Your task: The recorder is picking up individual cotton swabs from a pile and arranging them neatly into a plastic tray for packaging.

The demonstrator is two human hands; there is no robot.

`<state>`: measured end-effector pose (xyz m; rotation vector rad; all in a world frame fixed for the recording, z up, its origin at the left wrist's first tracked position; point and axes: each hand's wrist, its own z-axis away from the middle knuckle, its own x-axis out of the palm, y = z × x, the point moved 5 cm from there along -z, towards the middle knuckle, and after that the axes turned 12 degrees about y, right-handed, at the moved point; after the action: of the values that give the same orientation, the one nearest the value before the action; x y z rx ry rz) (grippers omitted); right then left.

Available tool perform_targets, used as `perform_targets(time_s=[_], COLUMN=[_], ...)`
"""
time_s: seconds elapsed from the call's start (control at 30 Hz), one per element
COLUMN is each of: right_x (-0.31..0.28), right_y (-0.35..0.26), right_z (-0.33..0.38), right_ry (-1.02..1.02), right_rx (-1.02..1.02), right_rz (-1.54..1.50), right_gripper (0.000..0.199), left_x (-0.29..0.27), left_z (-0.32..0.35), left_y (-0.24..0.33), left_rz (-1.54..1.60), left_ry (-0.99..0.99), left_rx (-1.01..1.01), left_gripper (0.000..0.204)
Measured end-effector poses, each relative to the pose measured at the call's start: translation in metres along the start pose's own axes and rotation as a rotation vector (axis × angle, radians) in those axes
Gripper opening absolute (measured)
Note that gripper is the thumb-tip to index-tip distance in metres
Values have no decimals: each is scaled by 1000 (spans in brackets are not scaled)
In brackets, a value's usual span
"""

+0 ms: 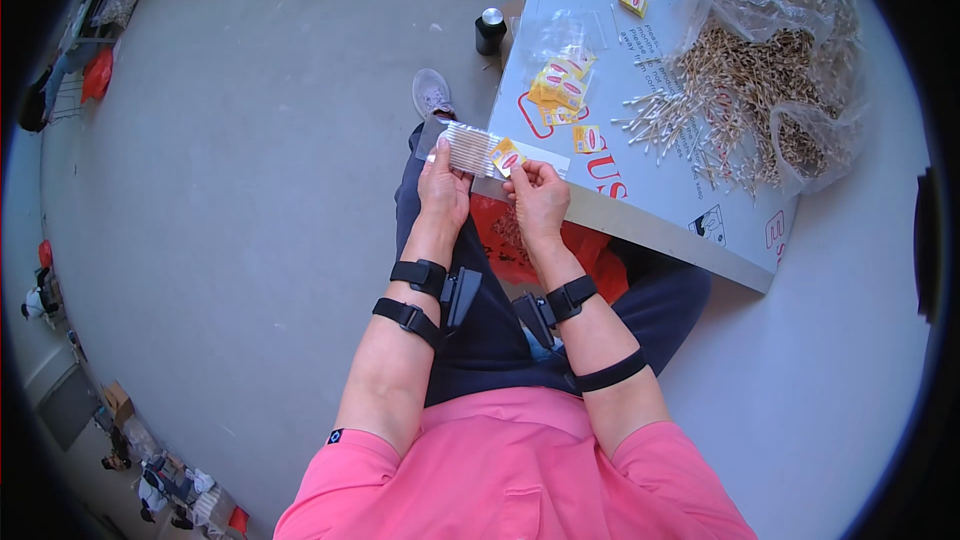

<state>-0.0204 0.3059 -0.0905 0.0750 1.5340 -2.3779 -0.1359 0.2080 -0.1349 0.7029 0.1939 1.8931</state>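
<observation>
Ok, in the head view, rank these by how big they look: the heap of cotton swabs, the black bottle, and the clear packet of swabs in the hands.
1. Heap of cotton swabs
2. Clear packet of swabs
3. Black bottle, close to the packet, less sure

A pale grey board printed with red and black markings serves as the tabletop (640, 155), its near edge running slantwise from left to right. On its far right lies a big heap of wooden-stemmed cotton swabs (745, 90), partly inside a crumpled clear plastic bag (800, 0), with loose swabs spilling left. Near the left side sits a cluster of small yellow labels (560, 85) under an empty clear bag; single yellow labels lie apart. On the grey floor (250, 190) just left of the tabletop stands a dark bottle (490, 30).
</observation>
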Motion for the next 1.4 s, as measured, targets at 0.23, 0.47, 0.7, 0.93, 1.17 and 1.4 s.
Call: perform_targets(time_s=[0.23, 0.47, 0.7, 0.93, 1.17, 1.4], right_x=[0, 9, 16, 19, 44, 36], right_y=[0, -5, -25, -20, -16, -20], right_z=[-5, -17, -1, 23, 26, 29], right_ry=[-126, -179, -78, -55, -40, 73], right_rx=[62, 19, -261, -368, -531, -572], right_rz=[125, 278, 540, -267, -253, -71], right_gripper=[14, 12, 19, 43, 46, 42], left_x=[-3, -2, -1, 8, 8, 7], left_z=[0, -1, 0, 10, 9, 10], left_y=[0, -1, 4, 14, 12, 18], left_rz=[1, 1, -24, -1, -22, -62], left_ry=[-13, -19, -84, -139, -215, -204], left_rx=[8, 4, 7, -6, -35, -50], left_gripper=[27, 26, 31, 46, 46, 45])
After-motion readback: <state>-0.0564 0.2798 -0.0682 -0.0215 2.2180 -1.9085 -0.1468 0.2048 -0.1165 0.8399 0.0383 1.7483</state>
